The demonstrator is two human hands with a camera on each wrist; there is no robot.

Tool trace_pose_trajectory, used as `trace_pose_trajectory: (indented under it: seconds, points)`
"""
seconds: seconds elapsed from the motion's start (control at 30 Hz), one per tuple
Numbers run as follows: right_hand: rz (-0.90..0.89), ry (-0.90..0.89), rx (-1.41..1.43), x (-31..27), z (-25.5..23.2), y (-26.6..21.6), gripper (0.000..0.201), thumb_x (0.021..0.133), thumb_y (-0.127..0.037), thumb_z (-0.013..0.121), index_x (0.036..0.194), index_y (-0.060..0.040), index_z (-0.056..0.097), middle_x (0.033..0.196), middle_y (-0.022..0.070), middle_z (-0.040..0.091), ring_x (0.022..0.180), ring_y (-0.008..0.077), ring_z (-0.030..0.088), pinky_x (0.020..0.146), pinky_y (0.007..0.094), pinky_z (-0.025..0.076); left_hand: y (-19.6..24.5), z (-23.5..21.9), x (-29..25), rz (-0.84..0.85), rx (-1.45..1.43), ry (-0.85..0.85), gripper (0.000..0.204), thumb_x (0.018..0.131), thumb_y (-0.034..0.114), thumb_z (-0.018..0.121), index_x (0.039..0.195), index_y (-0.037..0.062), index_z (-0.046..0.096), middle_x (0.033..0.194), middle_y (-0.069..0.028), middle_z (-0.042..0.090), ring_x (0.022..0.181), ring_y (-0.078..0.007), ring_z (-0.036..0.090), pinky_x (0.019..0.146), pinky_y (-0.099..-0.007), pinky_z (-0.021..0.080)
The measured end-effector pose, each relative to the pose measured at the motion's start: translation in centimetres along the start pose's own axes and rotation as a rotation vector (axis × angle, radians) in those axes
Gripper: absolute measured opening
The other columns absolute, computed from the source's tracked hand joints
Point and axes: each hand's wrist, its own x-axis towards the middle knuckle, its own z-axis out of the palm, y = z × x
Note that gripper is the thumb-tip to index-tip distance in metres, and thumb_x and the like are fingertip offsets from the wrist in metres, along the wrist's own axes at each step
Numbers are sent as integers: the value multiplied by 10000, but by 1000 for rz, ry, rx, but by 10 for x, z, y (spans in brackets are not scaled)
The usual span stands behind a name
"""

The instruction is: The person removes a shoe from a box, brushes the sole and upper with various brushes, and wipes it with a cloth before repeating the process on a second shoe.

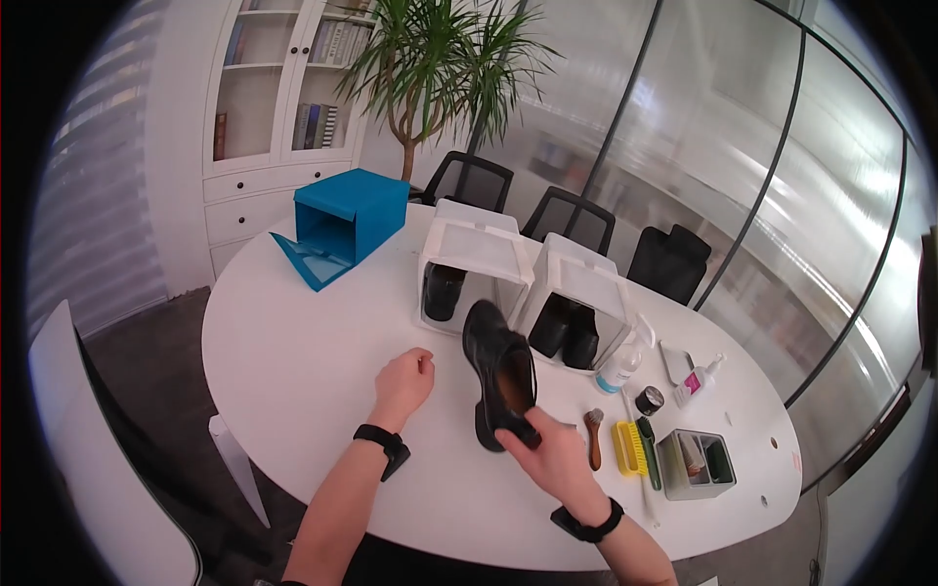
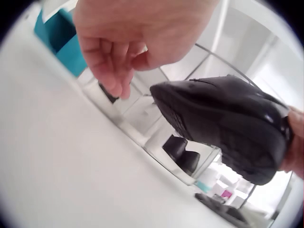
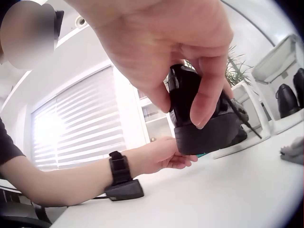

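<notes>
My right hand point(image 1: 559, 461) grips a black leather shoe point(image 1: 486, 337) by its heel, thumb on one side and fingers on the other. The toe points away, toward the boxes, and the left wrist view shows the sole tilted off the white table. My left hand point(image 1: 405, 383) is just left of the shoe, fingers loosely curled around nothing. Behind the shoe, one white box point(image 1: 476, 244) with its front open holds a single black shoe point(image 1: 444, 293). Beside it, a second white box point(image 1: 586, 278) contains a pair of black shoes point(image 1: 565, 332).
A blue box point(image 1: 381, 217) with its flap down stands at the back left. On the right are a spray bottle point(image 1: 618, 369), a black jar point(image 1: 649, 399), a wooden-handled brush point(image 1: 594, 441), a yellow brush point(image 1: 628, 449), a pump bottle point(image 1: 696, 383) and a grey divided container point(image 1: 689, 479).
</notes>
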Motion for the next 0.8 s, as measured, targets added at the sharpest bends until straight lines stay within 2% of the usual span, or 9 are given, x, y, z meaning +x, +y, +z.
trace_pose_trajectory:
  seconds: [0.03, 0.1, 0.27, 0.33, 0.4, 0.53, 0.6, 0.7, 0.8]
  points:
    - [8, 35, -10, 14, 4, 1, 370, 909, -341, 803, 949, -15, 631, 676, 174, 657, 620, 367, 679, 574, 401, 528, -1, 0, 3, 0, 0, -2, 332, 1006, 273, 559, 1193, 53, 724, 922, -111, 785, 861, -306, 755, 802, -410, 581]
    - [-43, 105, -19, 48, 19, 7, 366, 916, -340, 789, 977, -18, 626, 689, 198, 659, 655, 411, 679, 586, 432, 532, -7, 0, 3, -206, -358, -148, 284, 991, 284, 562, 1113, 119, 758, 955, -97, 781, 924, -321, 744, 835, -436, 575]
    - [-134, 163, -89, 137, 64, 29, 346, 916, -301, 774, 967, -4, 605, 704, 230, 661, 706, 456, 677, 600, 484, 534, -16, 4, -3, -108, -134, -149, 256, 988, 269, 573, 1103, 141, 763, 960, -85, 776, 906, -271, 740, 810, -386, 570]
    - [-114, 142, -175, 165, 84, 38, 313, 915, -263, 761, 993, -6, 601, 798, 268, 686, 792, 461, 697, 663, 522, 565, -26, 2, -2, -58, -58, -154, 243, 987, 269, 586, 1092, 145, 766, 953, -80, 772, 891, -255, 734, 800, -371, 566]
    - [-125, 155, -247, 187, 106, 52, 306, 914, -259, 759, 1018, -13, 610, 803, 267, 687, 811, 455, 704, 680, 519, 574, -36, -3, -4, 47, -98, -308, 219, 983, 259, 610, 1084, 143, 765, 943, -68, 763, 865, -244, 718, 793, -363, 561]
    - [-70, 149, -298, 202, 121, 66, 321, 918, -278, 758, 1068, -30, 620, 820, 245, 717, 824, 461, 709, 726, 551, 566, -39, -6, 1, -53, -228, -377, 201, 976, 248, 632, 1083, 138, 762, 916, -64, 752, 840, -244, 707, 790, -360, 557]
    - [5, 142, -269, 207, 113, 58, 333, 920, -270, 755, 1092, -24, 609, 834, 263, 717, 854, 480, 706, 741, 558, 567, -40, -5, -1, 3, -209, -355, 211, 995, 168, 590, 1101, 68, 742, 860, -33, 728, 788, -152, 682, 769, -306, 532]
    - [-38, 172, -293, 227, 108, 74, 335, 923, -264, 753, 1110, -27, 607, 813, 257, 714, 841, 488, 701, 737, 568, 562, -34, -5, -3, 5, -171, -319, 213, 1001, 162, 580, 1108, 67, 738, 857, -26, 721, 794, -137, 680, 769, -295, 533]
    - [-73, 172, -304, 254, 116, 91, 365, 911, -234, 765, 1143, -13, 591, 917, 285, 689, 848, 484, 705, 743, 534, 587, -45, 2, 11, -117, -303, -413, 208, 978, 225, 607, 1085, 121, 753, 918, -34, 756, 835, -188, 714, 793, -332, 551]
